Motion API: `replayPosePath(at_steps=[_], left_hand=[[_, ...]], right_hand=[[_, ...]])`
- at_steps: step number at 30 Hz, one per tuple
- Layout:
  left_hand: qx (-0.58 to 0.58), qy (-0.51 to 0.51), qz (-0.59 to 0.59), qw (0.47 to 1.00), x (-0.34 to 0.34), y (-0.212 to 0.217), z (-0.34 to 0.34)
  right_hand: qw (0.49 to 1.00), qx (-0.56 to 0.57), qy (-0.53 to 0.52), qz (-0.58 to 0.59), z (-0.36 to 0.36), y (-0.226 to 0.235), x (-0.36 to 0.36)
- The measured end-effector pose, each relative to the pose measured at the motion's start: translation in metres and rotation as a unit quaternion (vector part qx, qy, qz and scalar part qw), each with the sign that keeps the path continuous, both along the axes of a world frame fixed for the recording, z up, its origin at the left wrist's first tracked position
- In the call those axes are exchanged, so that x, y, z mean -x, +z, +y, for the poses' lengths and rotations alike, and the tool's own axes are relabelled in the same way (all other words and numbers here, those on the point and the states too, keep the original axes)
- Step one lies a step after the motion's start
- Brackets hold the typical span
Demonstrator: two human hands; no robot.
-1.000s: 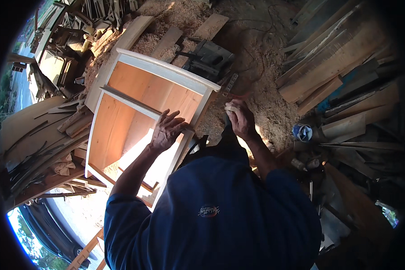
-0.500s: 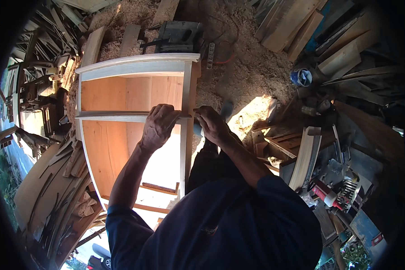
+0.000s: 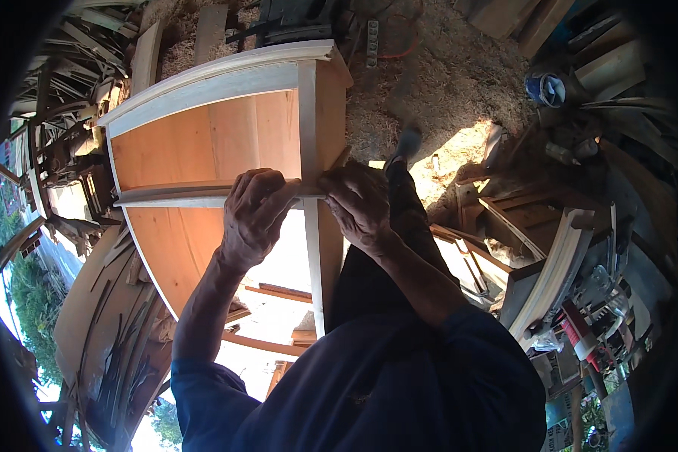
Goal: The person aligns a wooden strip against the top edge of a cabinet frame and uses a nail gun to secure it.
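A pale wooden cabinet frame [image 3: 311,120] stands in front of me, tilted in view, with reddish-brown panels inside. Across its middle runs a narrow wooden rail [image 3: 173,197]. My left hand [image 3: 256,215] is closed over this rail near its right end, fingers curled on top. Just right of the corner post, my right hand [image 3: 360,207] is closed, its fingertips at the rail's end. Whatever lies between those fingers is hidden. A short brown edge shows just above the right hand.
Stacked boards and thin offcuts [image 3: 102,324] lie at the left. Shavings cover the ground [image 3: 459,68] beyond, near a power strip [image 3: 372,44] and a blue-white can [image 3: 545,90]. To the right are a long moulding [image 3: 554,271] and a red-and-white bottle [image 3: 578,331].
The view has shifted, and the cabinet appears larger and more slanted. Both hands stay near the rail's right end; the right hand now sits closer against the post.
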State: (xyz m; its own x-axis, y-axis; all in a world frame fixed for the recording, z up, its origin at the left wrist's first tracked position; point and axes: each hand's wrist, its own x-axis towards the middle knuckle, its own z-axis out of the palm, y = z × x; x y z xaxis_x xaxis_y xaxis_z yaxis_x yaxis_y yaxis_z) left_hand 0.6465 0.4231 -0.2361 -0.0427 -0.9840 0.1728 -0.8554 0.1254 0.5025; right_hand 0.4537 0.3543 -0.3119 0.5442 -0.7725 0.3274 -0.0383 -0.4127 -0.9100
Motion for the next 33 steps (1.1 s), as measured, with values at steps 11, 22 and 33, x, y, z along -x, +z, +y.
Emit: replayPosePath(at_steps=[11, 22, 33], left_hand=[[-0.008, -0.006, 0.007, 1.000, -0.001, -0.001, 0.000], [-0.005, -0.009, 0.006, 1.000, 0.001, 0.003, -0.001], [-0.024, 0.002, 0.008, 1.000, 0.002, 0.007, -0.003]], right_hand=[[0.996, -0.053, -0.033, -0.068, 0.002, 0.004, -0.007], [0.991, -0.101, -0.047, -0.074, 0.008, 0.004, -0.008], [0.990, -0.137, 0.001, -0.026, 0.000, 0.019, 0.003]])
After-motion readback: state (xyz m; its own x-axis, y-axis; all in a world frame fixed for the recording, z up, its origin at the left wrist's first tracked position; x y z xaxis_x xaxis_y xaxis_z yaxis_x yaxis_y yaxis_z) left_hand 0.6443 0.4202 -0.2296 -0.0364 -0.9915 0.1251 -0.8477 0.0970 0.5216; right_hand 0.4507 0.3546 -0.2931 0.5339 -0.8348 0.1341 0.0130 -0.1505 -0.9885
